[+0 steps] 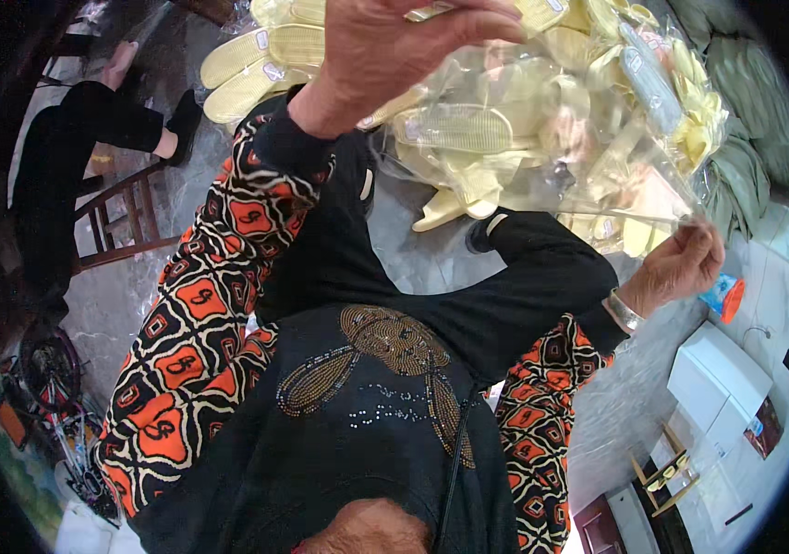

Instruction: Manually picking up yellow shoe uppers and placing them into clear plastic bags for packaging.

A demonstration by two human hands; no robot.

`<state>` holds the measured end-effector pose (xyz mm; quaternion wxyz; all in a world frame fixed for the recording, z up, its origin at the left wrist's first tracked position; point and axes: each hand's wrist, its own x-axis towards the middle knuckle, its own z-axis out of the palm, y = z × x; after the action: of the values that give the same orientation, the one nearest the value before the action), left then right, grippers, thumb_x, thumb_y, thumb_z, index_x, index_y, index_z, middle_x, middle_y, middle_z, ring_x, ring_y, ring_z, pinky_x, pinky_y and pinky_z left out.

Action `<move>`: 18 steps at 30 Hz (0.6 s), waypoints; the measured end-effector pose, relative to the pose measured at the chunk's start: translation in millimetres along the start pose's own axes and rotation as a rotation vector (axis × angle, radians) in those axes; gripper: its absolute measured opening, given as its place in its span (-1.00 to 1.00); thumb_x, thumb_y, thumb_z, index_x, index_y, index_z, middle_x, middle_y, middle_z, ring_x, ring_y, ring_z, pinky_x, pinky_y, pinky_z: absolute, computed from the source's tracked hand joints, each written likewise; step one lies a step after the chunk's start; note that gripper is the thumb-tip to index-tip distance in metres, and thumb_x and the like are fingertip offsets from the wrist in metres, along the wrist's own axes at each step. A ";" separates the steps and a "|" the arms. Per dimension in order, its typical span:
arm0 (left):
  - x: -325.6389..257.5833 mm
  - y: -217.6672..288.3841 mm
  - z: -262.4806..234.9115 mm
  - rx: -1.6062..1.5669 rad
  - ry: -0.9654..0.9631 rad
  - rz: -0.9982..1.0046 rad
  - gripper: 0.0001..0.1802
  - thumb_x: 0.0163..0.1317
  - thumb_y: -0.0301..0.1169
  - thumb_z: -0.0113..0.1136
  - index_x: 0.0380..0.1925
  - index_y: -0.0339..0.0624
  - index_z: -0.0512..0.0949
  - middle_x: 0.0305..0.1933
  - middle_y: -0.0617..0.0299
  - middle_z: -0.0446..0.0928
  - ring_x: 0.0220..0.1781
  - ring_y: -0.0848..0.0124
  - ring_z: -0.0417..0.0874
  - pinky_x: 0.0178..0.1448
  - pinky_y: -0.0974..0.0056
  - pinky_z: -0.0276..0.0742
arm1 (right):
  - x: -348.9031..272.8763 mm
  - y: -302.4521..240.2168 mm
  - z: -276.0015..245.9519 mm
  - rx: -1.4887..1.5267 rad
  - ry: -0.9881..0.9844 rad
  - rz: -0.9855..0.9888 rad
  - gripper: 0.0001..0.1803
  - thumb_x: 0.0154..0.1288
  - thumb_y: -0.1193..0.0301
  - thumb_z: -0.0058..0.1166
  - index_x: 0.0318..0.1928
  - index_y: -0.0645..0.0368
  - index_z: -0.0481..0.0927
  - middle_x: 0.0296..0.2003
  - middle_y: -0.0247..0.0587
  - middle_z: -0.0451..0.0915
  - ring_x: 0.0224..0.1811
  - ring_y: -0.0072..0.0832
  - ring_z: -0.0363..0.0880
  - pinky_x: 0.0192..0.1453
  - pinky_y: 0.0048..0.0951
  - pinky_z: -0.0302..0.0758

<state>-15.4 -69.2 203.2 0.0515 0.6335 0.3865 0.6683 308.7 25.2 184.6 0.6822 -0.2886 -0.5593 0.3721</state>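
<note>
Clear plastic bag [542,138] with pale yellow slippers [455,127] hangs between both grips: left hand [394,46] pinches its top, right hand [685,263] clenches its corner; bag looks filled, many loose slippers [260,55] remain beyond.

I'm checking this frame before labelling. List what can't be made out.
- Left hand: fingertips cut off by the head view's top edge.
- Clear bag: glare and wrinkled plastic blur the pale yellow insoles inside; no count possible.
- Right hand: fingertips curl on the bag's edge, hiding the grip.
</note>
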 end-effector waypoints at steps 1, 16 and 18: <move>-3.0 -3.5 -0.2 -0.192 0.008 -0.173 -0.89 -0.01 -0.56 0.21 -0.43 -0.36 0.56 -0.49 0.15 0.55 -0.53 0.51 0.54 -0.48 0.46 0.46 | -0.3 1.1 -0.4 -0.015 -0.006 -0.021 -0.92 0.06 0.66 0.01 -0.38 0.33 0.51 -0.47 -0.12 0.51 -0.45 -0.52 0.44 -0.41 -0.63 0.41; -45.1 -42.4 27.3 0.341 -0.529 -0.046 -0.50 -0.15 -0.34 0.31 -0.12 -0.12 0.46 -0.23 0.15 0.50 -0.20 0.27 0.50 -0.12 0.33 0.41 | -35.3 20.4 35.6 -0.242 -0.577 0.373 -0.87 -0.05 0.73 0.10 -0.45 0.27 0.53 -0.51 -0.37 0.50 -0.46 -0.69 0.39 -0.37 -0.71 0.32; -61.6 -37.5 41.9 0.204 -0.747 -0.156 -0.64 -0.11 -0.34 0.28 -0.23 -0.12 0.50 -0.31 0.15 0.50 -0.29 0.25 0.52 -0.25 0.31 0.42 | -39.2 18.5 47.2 -0.233 -0.636 0.413 -0.88 -0.05 0.72 0.10 -0.47 0.26 0.54 -0.51 -0.35 0.50 -0.46 -0.68 0.40 -0.37 -0.69 0.34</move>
<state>17.8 -58.6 127.4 0.1762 0.8036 0.4525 0.3441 255.2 1.9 157.9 0.3486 -0.3409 -0.7113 0.5062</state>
